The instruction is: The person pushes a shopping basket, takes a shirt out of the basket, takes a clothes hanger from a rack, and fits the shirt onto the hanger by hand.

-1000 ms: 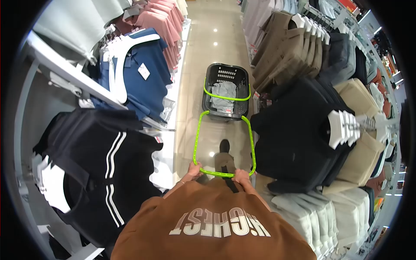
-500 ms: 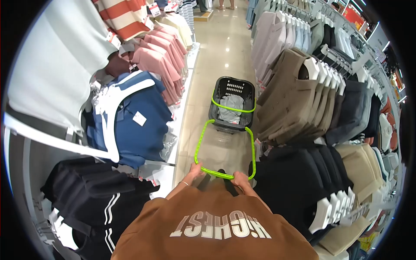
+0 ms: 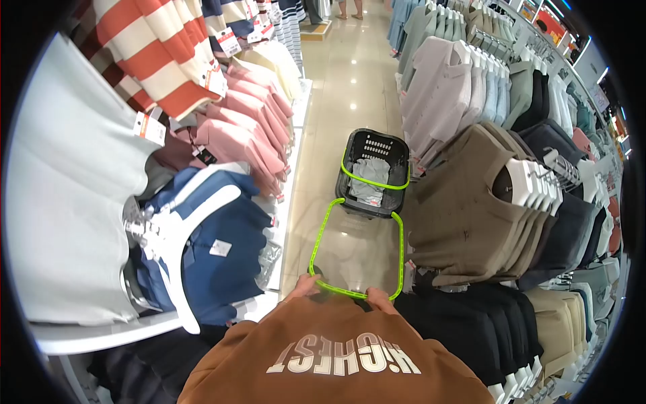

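A black shopping basket (image 3: pixel 373 141) stands on the shiny floor ahead of me, with a crumpled grey garment (image 3: pixel 370 174) inside. Its bright green long handle (image 3: pixel 402 256) reaches back toward my body, and a second green handle (image 3: pixel 377 182) lies across the basket's opening. At the handle's near left corner, my left hand (image 3: pixel 307 285) is closed around the bar. My right hand (image 3: pixel 381 298) grips the same bar near its right corner. Both hands are partly hidden by the brown top at my chest.
Blue shirts (image 3: pixel 215 256), pink shirts (image 3: pixel 249 121) and a white hanger (image 3: pixel 180 269) line the left side. Brown tops (image 3: pixel 471 202) and black garments (image 3: pixel 464 330) hang close on the right. The tiled aisle (image 3: pixel 343 74) runs ahead, with a person's feet (image 3: pixel 350 16) at its far end.
The racks on both sides have shifted nearer and lower in view. The basket shows slightly lower and farther right, with both hands still on its handle.
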The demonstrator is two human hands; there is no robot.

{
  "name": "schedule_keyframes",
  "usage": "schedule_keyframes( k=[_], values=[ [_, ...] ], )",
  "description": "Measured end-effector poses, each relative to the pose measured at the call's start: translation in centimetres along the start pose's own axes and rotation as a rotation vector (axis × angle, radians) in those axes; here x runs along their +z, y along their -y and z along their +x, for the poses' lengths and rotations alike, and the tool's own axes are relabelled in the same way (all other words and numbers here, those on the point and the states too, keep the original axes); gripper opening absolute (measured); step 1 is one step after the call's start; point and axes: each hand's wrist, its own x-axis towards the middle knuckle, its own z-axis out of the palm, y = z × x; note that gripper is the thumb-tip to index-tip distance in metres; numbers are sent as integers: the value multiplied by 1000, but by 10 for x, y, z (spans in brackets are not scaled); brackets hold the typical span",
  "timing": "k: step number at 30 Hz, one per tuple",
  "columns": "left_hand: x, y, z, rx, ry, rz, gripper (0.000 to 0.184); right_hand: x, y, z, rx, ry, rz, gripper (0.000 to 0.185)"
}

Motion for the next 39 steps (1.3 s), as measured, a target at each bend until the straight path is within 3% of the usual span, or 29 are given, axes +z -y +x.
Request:
schedule_keyframes(
  k=[3, 7, 15, 19, 20, 23, 26, 29, 32, 35, 39],
  values=[
    [-8, -55, -14, -61, -74, 11, 48, -36, 21, 21, 13, -138, -25, 34],
    [-47, -56, 34, -75, -33, -19, 44, -93, 42, 45, -34, -225, 50, 37],
    [-70, -54, 87, -86, -291, -153, 26, -184, 43, 141, -110, -105, 39, 43],
    [-17, -75, 94, -47, -472, -349, 21, -259, 40, 195, -220, 17, 21, 44],
    [-9, -45, 123, 44, -430, -216, 22, -274, 38, 211, -251, 23, 22, 45],
    [62, -79, 135, 11, -571, 200, 19, -315, 34, 260, -231, 37, 8, 46],
    [95, -117, 129, 313, -444, 241, 25, -338, 15, 315, -276, -11, -14, 47],
    [112, -153, 121, 25, -448, -255, 23, -373, 23, 354, -273, -1, -12, 47],
    [124, -136, 131, 14, -498, -468, 22, -412, 35, 371, -277, -51, 116, 41],
    [127, -149, 106, -103, -575, -570, 21, -472, 67, 377, -274, -65, 230, 31],
    [148, -134, 99, -30, -691, -613, 21, -531, 106, 380, -318, -90, 305, 26]
  ],
)
